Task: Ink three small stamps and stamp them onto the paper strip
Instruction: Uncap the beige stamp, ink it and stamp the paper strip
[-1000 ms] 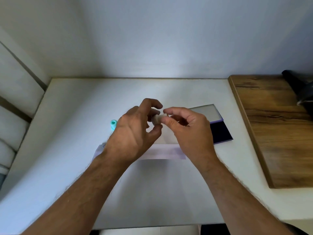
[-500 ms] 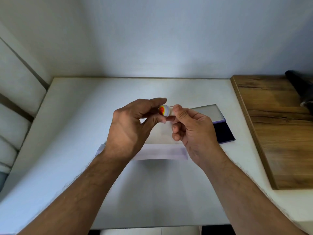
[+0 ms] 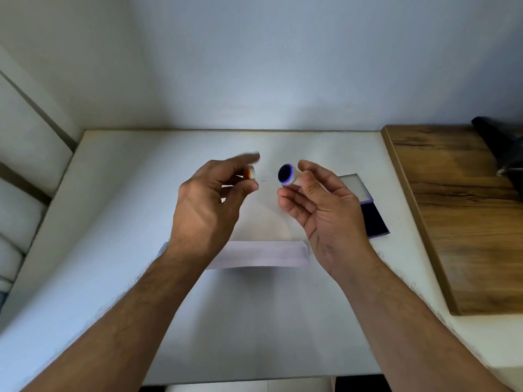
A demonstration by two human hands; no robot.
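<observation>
White plastic is separating: the left hand (image 3: 209, 205) is pinching the cap (image 3: 250, 173) pulled off, while the right hand (image 3: 319, 205) is gripping the stamp (image 3: 286, 174), dark face exposed for inking, above the paper strip (image 3: 263, 253).

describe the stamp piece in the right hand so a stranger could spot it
Above the middle of the white table, two hands are raised. The right hand pinches a small white stamp; its round dark purple face sets it apart from the orange-red piece opposite.
</observation>
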